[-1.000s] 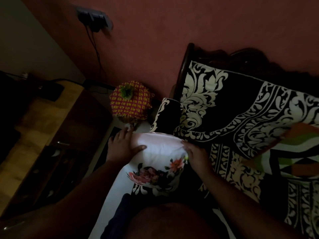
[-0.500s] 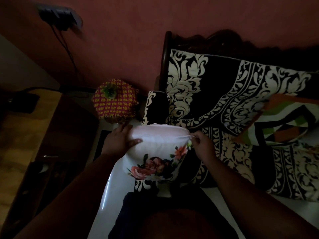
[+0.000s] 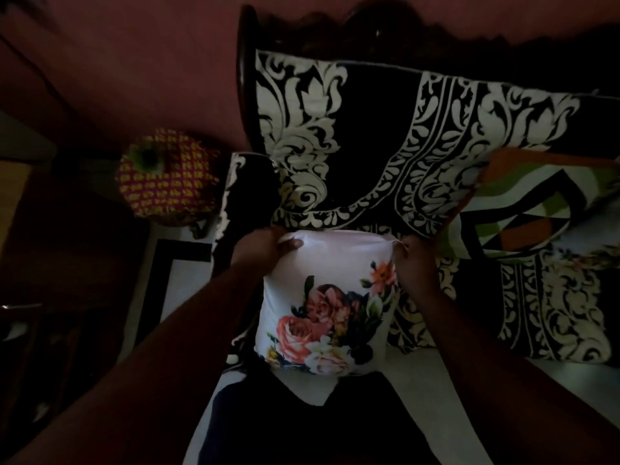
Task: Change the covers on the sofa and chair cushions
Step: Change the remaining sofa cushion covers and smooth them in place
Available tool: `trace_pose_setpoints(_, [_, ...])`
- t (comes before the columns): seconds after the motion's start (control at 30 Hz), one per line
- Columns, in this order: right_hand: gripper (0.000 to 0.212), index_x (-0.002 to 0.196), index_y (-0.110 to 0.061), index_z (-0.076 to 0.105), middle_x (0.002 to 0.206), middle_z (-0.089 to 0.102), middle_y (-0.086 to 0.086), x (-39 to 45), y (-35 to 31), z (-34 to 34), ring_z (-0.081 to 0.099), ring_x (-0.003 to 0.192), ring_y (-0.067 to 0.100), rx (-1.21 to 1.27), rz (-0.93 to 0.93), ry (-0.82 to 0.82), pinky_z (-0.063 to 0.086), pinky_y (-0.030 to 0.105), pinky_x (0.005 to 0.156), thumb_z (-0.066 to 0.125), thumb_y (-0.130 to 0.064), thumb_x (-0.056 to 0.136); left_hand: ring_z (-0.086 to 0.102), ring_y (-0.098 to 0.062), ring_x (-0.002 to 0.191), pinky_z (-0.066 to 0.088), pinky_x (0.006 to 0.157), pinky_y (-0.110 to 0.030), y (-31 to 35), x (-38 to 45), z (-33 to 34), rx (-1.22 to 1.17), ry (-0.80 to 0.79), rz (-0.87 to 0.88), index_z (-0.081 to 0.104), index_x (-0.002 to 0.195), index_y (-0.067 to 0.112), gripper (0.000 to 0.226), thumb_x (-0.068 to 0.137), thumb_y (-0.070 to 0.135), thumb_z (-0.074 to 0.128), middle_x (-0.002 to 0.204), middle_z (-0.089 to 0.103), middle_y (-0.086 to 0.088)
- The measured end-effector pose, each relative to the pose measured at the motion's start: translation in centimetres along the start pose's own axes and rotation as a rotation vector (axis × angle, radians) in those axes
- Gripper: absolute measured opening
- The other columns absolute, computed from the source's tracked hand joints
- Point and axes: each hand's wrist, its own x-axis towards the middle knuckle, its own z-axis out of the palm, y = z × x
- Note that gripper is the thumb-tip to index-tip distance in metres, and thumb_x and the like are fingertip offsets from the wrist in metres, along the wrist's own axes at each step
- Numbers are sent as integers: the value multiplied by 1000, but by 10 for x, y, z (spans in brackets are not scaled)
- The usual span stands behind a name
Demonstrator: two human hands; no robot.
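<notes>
Sofa point(image 3: 369, 135) under black-and-white patterned cover stands against the wall; geometric cushion point(image 3: 523, 209) rests on it at right; floral cushion point(image 3: 332, 297) upright before the seat; left hand point(image 3: 265, 250) grips its top left corner; right hand point(image 3: 416, 266) pinches the top right corner.

White cushion point(image 3: 327, 297) with pink-orange roses — black-and-cream scrollwork sofa cover point(image 3: 385, 135) — red-and-yellow checked basket point(image 3: 167, 182).
</notes>
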Motion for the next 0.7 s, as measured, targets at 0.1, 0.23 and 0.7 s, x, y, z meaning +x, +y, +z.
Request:
trace_pose_setpoints(0.1, [27,110,-6,58,112,64,19,40,49,12,61,105,37,-82,25,-59,46,39,83,48,-30,103,62,-33,117,44,84,-35,23,30,55,-2,-45,-79,61,132,25,59,93,68,52,129,66,-10])
trace_pose_setpoints(0.23, [31,122,-2,57,119,65,23,92,108,46,61,112,39,-158,10,-101,47,40,89,46,-25,105,62,-33,115,49,89,-38,29,85,129,36,-91,-156,62,129,23,59,92,68,53,127,66,-12])
trace_pose_setpoints(0.7, [66,162,-24,18,168,10,15,76,175,186,8,155,35,-464,-381,-71,24,66,113,31,-54,104,-9,-26,157,8,118,-70,26,108,312,218,120,97,-1,163,23,80,101,64,28,171,-10,-4])
